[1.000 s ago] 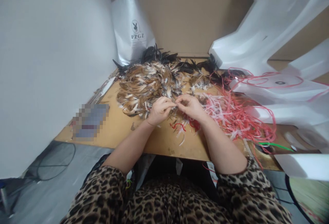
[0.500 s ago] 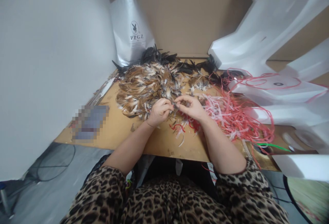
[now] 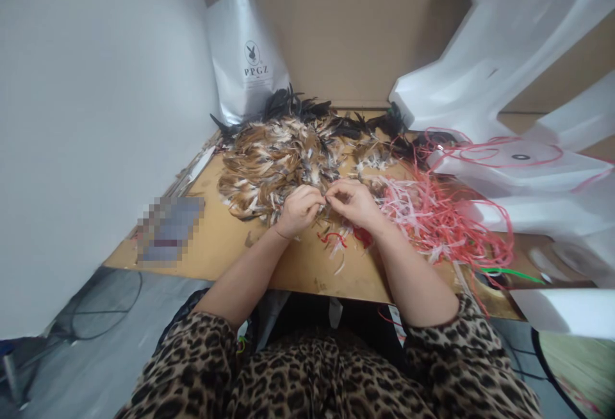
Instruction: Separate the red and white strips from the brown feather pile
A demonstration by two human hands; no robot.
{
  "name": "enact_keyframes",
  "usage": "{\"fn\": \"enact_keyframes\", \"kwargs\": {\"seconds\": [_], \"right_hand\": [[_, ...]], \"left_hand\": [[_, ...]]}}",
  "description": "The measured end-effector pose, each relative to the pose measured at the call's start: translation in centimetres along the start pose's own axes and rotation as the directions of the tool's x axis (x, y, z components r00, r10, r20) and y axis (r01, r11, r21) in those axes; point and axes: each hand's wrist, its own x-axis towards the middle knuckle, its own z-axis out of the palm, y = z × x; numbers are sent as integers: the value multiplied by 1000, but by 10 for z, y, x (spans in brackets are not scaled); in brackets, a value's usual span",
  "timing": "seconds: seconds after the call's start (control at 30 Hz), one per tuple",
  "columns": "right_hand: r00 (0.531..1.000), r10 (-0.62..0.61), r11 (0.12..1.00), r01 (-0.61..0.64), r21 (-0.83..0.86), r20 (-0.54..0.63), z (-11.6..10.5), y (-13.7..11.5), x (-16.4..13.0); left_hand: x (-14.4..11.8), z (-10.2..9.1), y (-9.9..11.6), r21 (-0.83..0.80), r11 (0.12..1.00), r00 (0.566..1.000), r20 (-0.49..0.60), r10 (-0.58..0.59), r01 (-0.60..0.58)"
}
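Note:
At the near edge of a heap of brown and cream feathers (image 3: 264, 163), my two hands meet with their fingertips close together. My left hand (image 3: 302, 209) is closed, thumb against curled fingers. My right hand (image 3: 354, 202) pinches with thumb and index finger, right beside the left fingertips. Whatever lies between the fingers is too small to make out. Under and beside the right wrist lie short red and white strips (image 3: 339, 239). A tangled pile of pink and white strips (image 3: 432, 214) spreads to the right of that hand.
Black feathers (image 3: 298, 104) fringe the back of the heap. A white PPGZ bag (image 3: 245, 60) stands at the back left. White sheets (image 3: 519, 182) curve along the right side. At the table's left (image 3: 230, 246) lies a blurred-out flat item (image 3: 170, 230). A green strip (image 3: 514, 273) is near the right edge.
My right hand's fingers have drawn in from a more spread pose to a tighter pinch near the left fingertips. The left hand has hardly moved.

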Motion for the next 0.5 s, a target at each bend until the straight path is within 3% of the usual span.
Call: {"fn": "enact_keyframes", "kwargs": {"seconds": [0.33,0.5], "right_hand": [[1000,-1,990,-3,-139,-27,4,-2,-1],[998,15,982,-26,-186,-59,-2,1,0]], "left_hand": [[2,1,2,-36,996,992,-95,-88,84],[-1,1,0,-62,976,976,-49,-211,208]]}}
